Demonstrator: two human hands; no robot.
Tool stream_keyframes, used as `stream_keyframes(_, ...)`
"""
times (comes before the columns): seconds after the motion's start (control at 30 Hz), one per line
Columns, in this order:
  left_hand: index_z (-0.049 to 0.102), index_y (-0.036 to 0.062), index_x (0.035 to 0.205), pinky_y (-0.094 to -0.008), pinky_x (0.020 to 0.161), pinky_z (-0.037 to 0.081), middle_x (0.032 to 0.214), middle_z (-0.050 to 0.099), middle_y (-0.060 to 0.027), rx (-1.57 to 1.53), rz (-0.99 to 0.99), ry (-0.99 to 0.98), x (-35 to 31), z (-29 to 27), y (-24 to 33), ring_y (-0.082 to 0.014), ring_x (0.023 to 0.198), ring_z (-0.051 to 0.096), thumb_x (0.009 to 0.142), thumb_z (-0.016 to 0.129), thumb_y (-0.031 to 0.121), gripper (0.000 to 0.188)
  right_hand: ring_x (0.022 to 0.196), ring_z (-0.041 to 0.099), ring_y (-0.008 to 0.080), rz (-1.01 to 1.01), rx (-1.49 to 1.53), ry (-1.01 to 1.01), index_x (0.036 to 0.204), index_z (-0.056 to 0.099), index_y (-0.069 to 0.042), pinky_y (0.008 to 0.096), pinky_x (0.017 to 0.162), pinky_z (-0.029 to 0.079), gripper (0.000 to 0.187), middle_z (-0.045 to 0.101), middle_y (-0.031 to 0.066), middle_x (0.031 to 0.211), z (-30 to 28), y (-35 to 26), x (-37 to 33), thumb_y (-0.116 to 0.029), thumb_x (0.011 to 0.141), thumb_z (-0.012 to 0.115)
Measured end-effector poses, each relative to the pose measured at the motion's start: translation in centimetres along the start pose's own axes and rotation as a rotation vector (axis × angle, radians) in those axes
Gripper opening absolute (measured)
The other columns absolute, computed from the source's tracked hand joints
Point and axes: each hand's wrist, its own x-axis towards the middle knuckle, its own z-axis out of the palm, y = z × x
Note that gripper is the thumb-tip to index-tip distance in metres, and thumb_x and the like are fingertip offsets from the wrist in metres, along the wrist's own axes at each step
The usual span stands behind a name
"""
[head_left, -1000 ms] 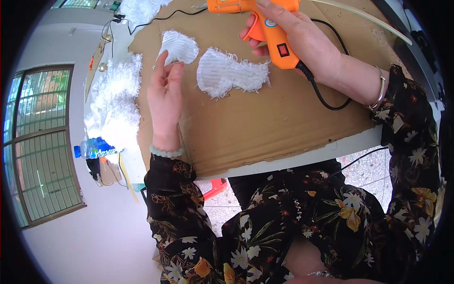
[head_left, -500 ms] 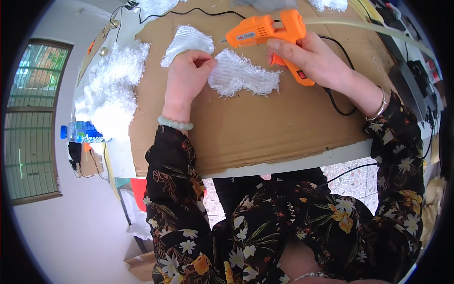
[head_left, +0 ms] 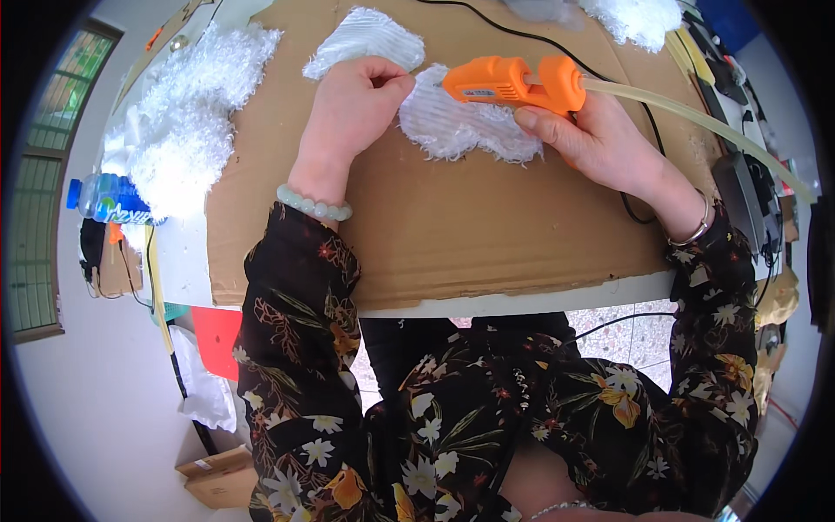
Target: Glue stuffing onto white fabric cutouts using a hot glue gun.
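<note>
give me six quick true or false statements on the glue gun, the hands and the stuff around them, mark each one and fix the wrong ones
1. The right hand holds the orange glue gun. True.
2. The left wrist is bare. False: a pale beaded bracelet is on it.
3. A long translucent glue stick sticks out of the gun's back. True.
4. The cardboard is black. False: the cardboard is brown.
5. Two ribbed white pieces lie close to the left hand. True.
6. The blue-capped bottle is on the person's right. False: the bottle is on the left.
</note>
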Motion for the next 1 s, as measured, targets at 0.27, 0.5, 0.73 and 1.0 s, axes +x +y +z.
stream_keyframes(0.27, 0.071, 0.0001, 0.09, -0.0291, 0.063, 0.05, 0.072, 0.068, -0.0068, 0.066, 0.001, 0.013, -0.1, 0.3, 0.4, -0.0144, 0.063, 0.063, 0.081, 0.067, 0.02, 0.023, 0.058, 0.046, 0.0086, -0.091, -0.027, 0.096, 0.092, 0.061, -0.002, 0.0257, 0.054, 0.039, 0.033, 0.051, -0.001, 0.064, 0.5, 1.5, 0.3, -0.034, 0.097, 0.055)
stream_keyframes(0.5, 0.071, 0.001, 0.091, -0.0297, 0.065, 0.051, 0.074, 0.069, -0.0079, 0.082, 0.03, 0.031, 0.0, 0.4, -0.1, -0.016, 0.065, 0.064, 0.08, 0.067, 0.021, 0.023, 0.059, 0.047, 0.0105, -0.031, -0.086, 0.049, 0.092, 0.061, -0.002, 0.0281, 0.057, 0.041, 0.035, 0.053, 0.0013, 0.066, -0.1, 0.5, 0.2, -0.036, 0.097, 0.055)
stream_keyframes(0.73, 0.072, 0.0017, 0.09, -0.0304, 0.068, 0.052, 0.076, 0.07, -0.0086, 0.109, 0.018, 0.036, 0.0, 0.4, 0.0, -0.0173, 0.068, 0.065, 0.079, 0.067, 0.022, 0.024, 0.054, 0.045, 0.0126, -0.142, -0.109, 0.133, 0.092, 0.061, -0.003, 0.0306, 0.054, 0.039, 0.035, 0.045, 0.0019, 0.057, 0.3, 1.6, 0.4, -0.037, 0.097, 0.055)
stream_keyframes(1.0, 0.072, 0.0017, 0.09, -0.0307, 0.069, 0.052, 0.076, 0.07, -0.009, 0.105, 0.008, 0.017, 0.1, 0.5, 0.2, -0.0184, 0.07, 0.065, 0.079, 0.067, 0.021, 0.023, 0.054, 0.048, 0.0142, -0.151, -0.181, 0.101, 0.094, 0.059, -0.002, 0.0308, 0.052, 0.039, 0.036, 0.047, 0.0029, 0.058, 0.2, 0.9, 0.8, -0.038, 0.097, 0.054)
